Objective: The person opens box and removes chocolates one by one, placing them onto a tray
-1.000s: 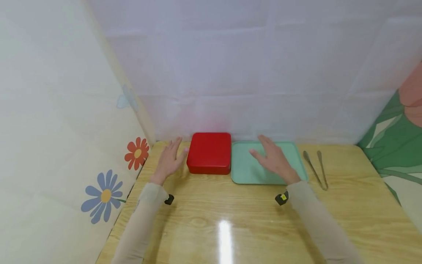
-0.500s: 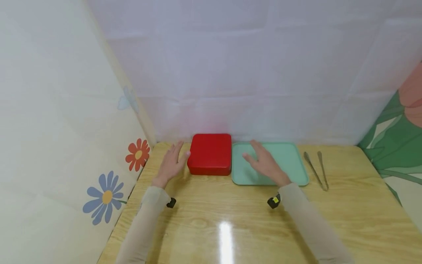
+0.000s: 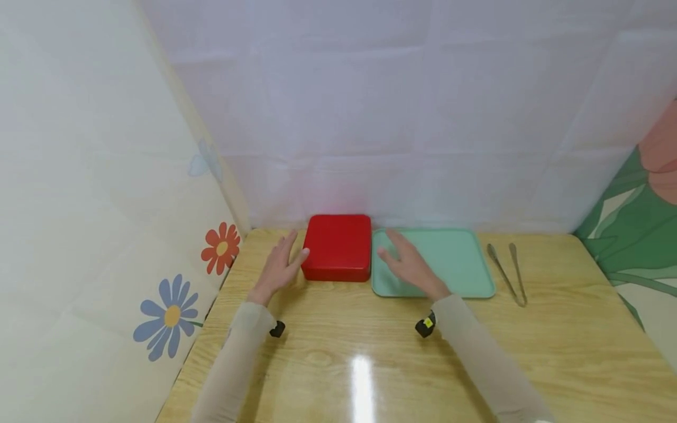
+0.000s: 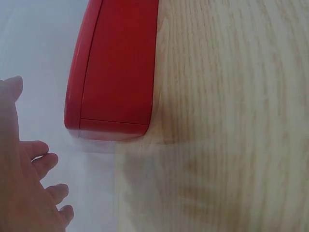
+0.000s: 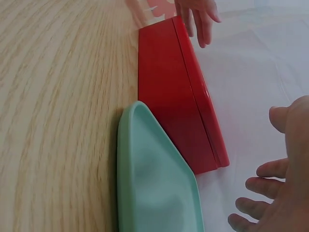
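Note:
A red lidded box [image 3: 337, 247] stands near the back edge of the table, its lid seam visible in the left wrist view. My left hand [image 3: 277, 270] is held at the box's left side, fingers extended and thumb apart, holding nothing. Over the left part of a mint-green tray [image 3: 449, 264] hovers my right hand [image 3: 412, 267], fingers spread, also without anything in it. The tray lies flat right beside the box. In the right wrist view, the box [image 5: 169, 82] sits between both hands.
Metal tongs [image 3: 508, 273] lie on the wooden table [image 3: 328, 341] to the right of the tray. A white sheet [image 3: 370, 117] hangs behind the table, and a flower-printed sheet [image 3: 106, 176] borders the left side.
My right hand has moved left across the tray, closer to the box. The left hand has shifted slightly right and toward me. Box, tray and tongs stay where they were.

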Motion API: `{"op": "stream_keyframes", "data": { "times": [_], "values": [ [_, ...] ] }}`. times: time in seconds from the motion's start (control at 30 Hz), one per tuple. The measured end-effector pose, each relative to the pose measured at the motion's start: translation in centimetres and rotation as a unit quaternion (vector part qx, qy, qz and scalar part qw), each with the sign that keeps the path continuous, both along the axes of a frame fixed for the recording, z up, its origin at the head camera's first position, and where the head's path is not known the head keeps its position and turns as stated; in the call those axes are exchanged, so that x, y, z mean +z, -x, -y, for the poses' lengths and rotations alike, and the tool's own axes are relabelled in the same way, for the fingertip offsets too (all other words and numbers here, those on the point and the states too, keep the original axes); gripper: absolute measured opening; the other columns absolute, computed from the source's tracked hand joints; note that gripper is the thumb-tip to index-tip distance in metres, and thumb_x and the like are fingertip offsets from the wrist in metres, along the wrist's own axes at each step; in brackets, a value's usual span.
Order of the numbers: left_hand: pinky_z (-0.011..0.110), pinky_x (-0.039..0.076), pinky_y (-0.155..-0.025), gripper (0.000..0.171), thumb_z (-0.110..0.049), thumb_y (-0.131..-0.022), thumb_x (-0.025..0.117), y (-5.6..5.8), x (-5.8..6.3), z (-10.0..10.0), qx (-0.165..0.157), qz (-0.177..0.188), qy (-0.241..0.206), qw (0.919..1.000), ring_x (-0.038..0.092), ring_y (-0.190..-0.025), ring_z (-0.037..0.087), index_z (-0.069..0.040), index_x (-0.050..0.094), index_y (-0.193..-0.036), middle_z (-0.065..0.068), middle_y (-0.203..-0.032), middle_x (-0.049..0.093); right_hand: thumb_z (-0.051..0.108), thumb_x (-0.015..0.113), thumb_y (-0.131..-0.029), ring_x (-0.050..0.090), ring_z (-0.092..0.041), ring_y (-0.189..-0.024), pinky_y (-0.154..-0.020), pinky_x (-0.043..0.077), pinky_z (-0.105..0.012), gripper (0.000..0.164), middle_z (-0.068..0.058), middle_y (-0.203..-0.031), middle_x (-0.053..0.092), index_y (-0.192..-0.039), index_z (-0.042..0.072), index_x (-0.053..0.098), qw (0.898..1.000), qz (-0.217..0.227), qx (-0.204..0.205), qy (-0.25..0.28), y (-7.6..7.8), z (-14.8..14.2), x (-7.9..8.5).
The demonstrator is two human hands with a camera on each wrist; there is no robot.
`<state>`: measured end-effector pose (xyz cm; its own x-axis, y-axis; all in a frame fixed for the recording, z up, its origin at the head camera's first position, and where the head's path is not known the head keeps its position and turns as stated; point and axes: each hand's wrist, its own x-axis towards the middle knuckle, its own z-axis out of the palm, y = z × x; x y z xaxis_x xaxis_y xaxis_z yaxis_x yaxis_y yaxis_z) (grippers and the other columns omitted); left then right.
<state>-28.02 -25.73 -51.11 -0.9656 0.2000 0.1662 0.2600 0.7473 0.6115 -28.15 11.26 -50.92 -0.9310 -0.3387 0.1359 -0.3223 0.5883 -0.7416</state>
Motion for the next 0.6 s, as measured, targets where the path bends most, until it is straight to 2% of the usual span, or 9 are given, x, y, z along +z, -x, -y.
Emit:
{"op": "stream_keyframes", "data": {
  "times": [0.3,0.6],
  "values": [
    [0.064,0.009,-0.133,0.08,-0.053,-0.111,0.046,-0.1,-1.1,0.0,-0.005,0.013,0.005,0.9999,0.01,-0.165,0.047,-0.005,0.022,-0.17,0.015,-0.178,0.021,0.049,0.046,-0.113,0.027,-0.04,-0.162,-0.132,0.023,-0.058,0.075,-0.019,-0.174,0.03,-0.167,0.0,0.028,1.0,0.004,-0.003,0.007,0.1,1.5,-0.7],
    [0.064,0.008,-0.133,0.09,-0.061,-0.106,0.053,-0.3,-1.8,0.0,-0.008,0.041,-0.006,0.9991,0.009,-0.165,0.046,-0.01,0.019,-0.172,0.012,-0.18,0.018,0.054,0.044,-0.113,0.025,-0.04,-0.163,-0.132,0.023,-0.058,0.079,-0.02,-0.176,0.026,-0.168,0.001,0.024,0.999,0.033,0.0,0.008,0.0,2.6,-1.4]
  ]
}}
